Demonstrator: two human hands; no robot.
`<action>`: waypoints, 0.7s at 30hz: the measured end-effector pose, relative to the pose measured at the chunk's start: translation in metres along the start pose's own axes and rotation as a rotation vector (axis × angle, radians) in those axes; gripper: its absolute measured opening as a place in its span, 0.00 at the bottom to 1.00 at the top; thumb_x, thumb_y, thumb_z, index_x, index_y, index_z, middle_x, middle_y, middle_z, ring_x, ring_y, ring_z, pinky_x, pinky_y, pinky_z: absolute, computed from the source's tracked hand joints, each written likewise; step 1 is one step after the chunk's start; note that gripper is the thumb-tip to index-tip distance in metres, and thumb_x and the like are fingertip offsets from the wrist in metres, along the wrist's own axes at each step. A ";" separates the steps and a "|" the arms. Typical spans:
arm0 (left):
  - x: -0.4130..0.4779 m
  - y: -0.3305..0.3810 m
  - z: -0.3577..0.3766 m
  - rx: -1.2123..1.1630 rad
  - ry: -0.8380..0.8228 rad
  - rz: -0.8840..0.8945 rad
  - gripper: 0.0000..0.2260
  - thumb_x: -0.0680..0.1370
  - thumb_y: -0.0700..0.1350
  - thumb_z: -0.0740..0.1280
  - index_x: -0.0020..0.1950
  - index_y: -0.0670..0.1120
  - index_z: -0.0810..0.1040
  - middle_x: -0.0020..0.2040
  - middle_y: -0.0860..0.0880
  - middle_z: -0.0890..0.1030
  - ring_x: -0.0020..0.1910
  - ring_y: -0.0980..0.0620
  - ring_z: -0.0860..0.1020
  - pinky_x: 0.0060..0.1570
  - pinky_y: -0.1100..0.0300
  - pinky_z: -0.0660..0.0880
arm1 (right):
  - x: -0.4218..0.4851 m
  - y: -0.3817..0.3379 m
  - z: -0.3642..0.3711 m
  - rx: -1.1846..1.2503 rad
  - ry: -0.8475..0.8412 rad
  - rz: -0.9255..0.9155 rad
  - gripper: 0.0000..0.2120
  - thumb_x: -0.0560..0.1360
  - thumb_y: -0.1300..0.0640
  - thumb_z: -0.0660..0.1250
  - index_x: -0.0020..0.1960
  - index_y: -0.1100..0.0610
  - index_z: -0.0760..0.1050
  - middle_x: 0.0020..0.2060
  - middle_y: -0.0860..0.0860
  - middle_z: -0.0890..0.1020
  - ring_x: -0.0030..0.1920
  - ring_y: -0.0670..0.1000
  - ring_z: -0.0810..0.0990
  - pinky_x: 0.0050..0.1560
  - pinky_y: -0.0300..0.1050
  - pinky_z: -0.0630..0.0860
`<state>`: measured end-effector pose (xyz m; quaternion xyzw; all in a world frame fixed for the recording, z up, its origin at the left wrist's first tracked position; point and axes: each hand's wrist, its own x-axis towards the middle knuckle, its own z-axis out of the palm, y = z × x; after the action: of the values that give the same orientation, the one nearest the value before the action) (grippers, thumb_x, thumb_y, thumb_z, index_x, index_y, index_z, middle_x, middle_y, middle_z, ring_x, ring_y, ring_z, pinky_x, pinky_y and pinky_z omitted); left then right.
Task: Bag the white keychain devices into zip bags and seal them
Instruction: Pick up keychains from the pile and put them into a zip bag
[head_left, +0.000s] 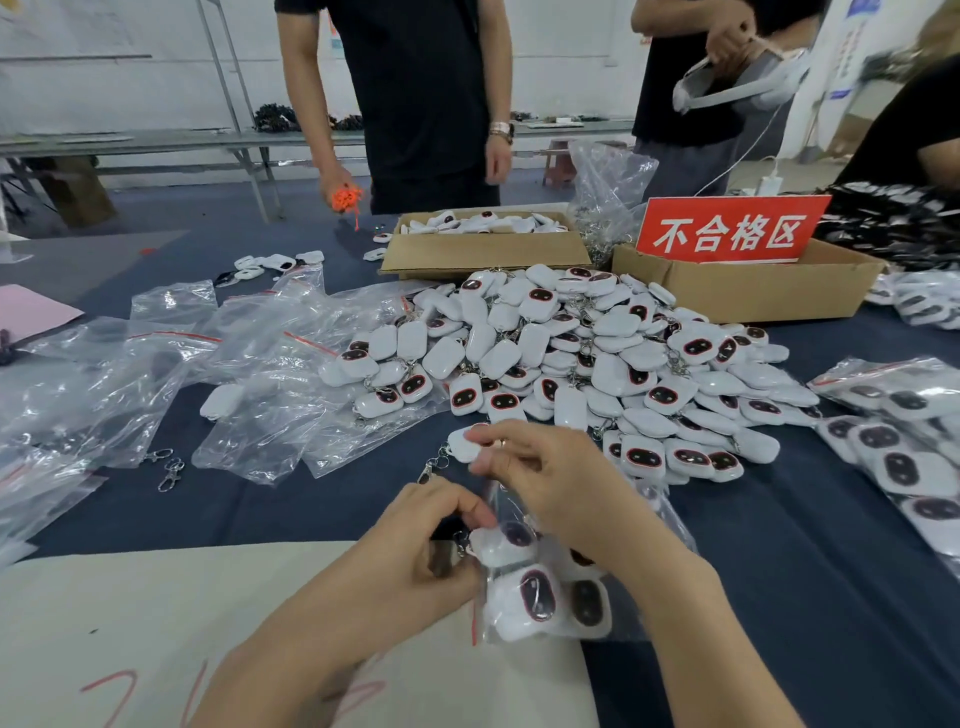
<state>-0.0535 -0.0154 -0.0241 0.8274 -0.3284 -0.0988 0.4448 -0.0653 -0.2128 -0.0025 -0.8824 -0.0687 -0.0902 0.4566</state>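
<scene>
Head view: a clear zip bag (540, 603) is held low near the front edge of the bench (779, 597), partly over a beige sheet (156, 597). Several devices are already seen inside it, w/ dark oval faces and red rims turned up. Its mouth is pinched by the curled fingers (467, 508) of the left hand (410, 545), prob. so that the opening is kept steady for the next pc. One more white keychain device (461, 445) is pinched betw. thumb and fingers (485, 434) of the right hand (550, 478), just above the bag mouth. Its metal clasp (434, 466) hangs free to the left, clear of the opening. This device is seen as a small rounded white shell, glossy, w/ the plain back up. The big pile of devices (571, 353) is kept just beyond the hands, for short reach as judged. Empty bags (249, 374) w/ red zip lines are spread at left, and filled bags (904, 457) are laid at right. The held bag is not sealed yet.
</scene>
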 end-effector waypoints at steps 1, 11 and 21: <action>-0.001 0.000 -0.003 -0.037 -0.028 -0.004 0.15 0.75 0.42 0.73 0.54 0.61 0.78 0.54 0.60 0.79 0.59 0.57 0.75 0.57 0.62 0.74 | 0.000 0.002 -0.004 -0.004 0.068 -0.019 0.12 0.81 0.55 0.66 0.62 0.43 0.78 0.42 0.38 0.85 0.29 0.38 0.75 0.34 0.32 0.73; 0.004 -0.009 -0.013 -0.084 0.121 -0.033 0.10 0.77 0.41 0.71 0.48 0.59 0.81 0.46 0.56 0.84 0.48 0.57 0.81 0.50 0.67 0.75 | -0.003 0.024 -0.032 -0.099 0.682 0.240 0.18 0.83 0.61 0.56 0.69 0.49 0.74 0.66 0.48 0.77 0.68 0.49 0.71 0.64 0.42 0.69; 0.003 -0.019 -0.007 0.205 0.057 0.075 0.06 0.73 0.60 0.71 0.47 0.63 0.81 0.54 0.65 0.79 0.62 0.60 0.72 0.59 0.68 0.68 | -0.011 0.029 -0.035 -0.509 0.434 0.509 0.19 0.83 0.54 0.59 0.73 0.51 0.70 0.77 0.54 0.63 0.78 0.57 0.57 0.76 0.57 0.57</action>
<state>-0.0395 -0.0056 -0.0346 0.8581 -0.3548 -0.0245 0.3704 -0.0739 -0.2582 -0.0082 -0.9162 0.2741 -0.1725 0.2358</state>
